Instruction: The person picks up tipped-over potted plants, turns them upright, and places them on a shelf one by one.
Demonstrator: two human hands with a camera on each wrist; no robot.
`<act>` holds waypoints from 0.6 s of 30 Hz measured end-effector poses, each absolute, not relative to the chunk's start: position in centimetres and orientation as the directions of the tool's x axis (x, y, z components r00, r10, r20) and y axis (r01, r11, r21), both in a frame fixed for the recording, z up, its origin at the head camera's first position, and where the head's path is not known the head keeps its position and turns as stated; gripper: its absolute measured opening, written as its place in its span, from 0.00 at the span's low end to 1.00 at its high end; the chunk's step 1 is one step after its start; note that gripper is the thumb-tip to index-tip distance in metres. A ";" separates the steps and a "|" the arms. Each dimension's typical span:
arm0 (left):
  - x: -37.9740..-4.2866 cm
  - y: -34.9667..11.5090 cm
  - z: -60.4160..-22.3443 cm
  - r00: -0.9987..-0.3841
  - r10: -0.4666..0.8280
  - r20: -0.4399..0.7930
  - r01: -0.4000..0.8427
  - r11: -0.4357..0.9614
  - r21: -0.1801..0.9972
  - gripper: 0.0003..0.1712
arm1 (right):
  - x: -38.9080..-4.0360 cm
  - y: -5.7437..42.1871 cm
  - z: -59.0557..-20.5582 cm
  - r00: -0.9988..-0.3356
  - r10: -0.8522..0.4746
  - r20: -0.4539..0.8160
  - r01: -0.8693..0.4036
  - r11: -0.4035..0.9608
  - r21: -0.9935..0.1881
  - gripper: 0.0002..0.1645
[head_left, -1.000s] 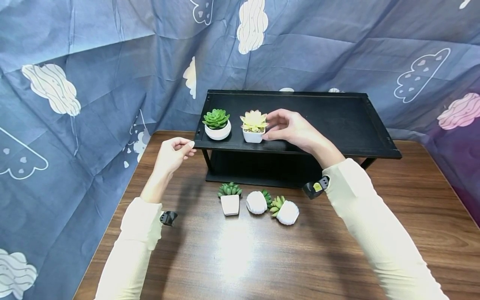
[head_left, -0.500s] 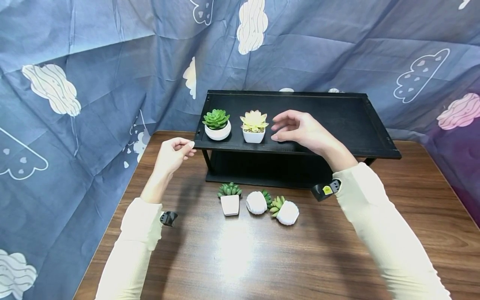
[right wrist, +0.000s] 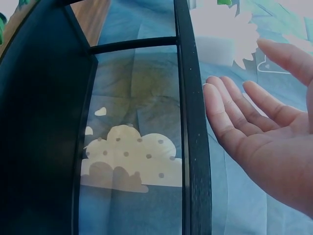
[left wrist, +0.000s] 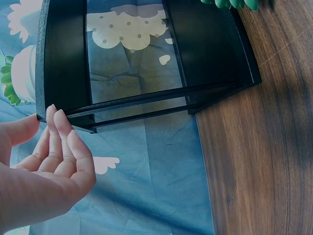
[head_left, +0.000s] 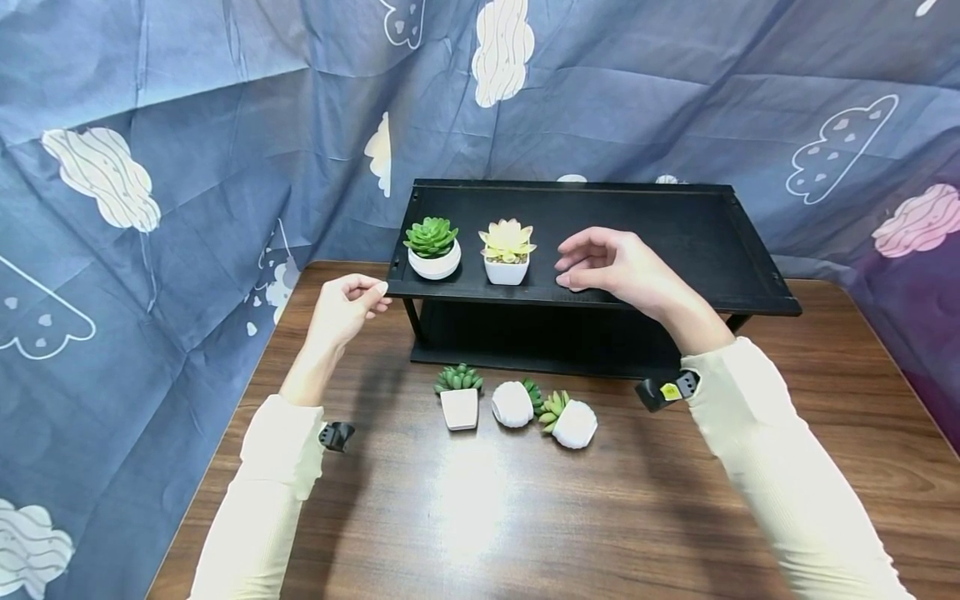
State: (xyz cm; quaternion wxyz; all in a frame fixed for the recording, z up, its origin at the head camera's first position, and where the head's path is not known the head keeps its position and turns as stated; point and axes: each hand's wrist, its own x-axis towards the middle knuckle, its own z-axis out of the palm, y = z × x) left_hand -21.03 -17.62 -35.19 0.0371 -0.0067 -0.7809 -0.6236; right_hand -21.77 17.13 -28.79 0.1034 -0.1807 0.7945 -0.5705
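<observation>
A black two-tier shelf (head_left: 675,242) stands at the back of the wooden table (head_left: 525,517). On its top left stand a green succulent in a round white pot (head_left: 432,247) and a yellow succulent in a square white pot (head_left: 507,250). My right hand (head_left: 592,265) hovers over the shelf top just right of the yellow succulent, fingers relaxed, holding nothing; in the right wrist view its palm (right wrist: 259,137) faces the shelf edge (right wrist: 188,122). My left hand (head_left: 352,302) stays by the shelf's front left corner, loosely curled and empty, as the left wrist view (left wrist: 49,161) confirms.
Three more small succulents sit on the table before the shelf: one upright in a square pot (head_left: 460,398), two tipped on their sides (head_left: 513,404) (head_left: 573,423). A blue cloud-print cloth (head_left: 150,167) hangs behind and to the left.
My right hand let go of the yellow succulent's pot and drew away to the right. The left hand and the pots have not moved.
</observation>
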 end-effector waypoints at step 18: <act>-21.1 -17.7 -35.2 -0.997 -0.042 0.065 0.053 0.239 0.969 0.12 | -20.4 18.3 -28.7 -0.914 -0.404 0.037 -0.192 0.350 -0.917 0.23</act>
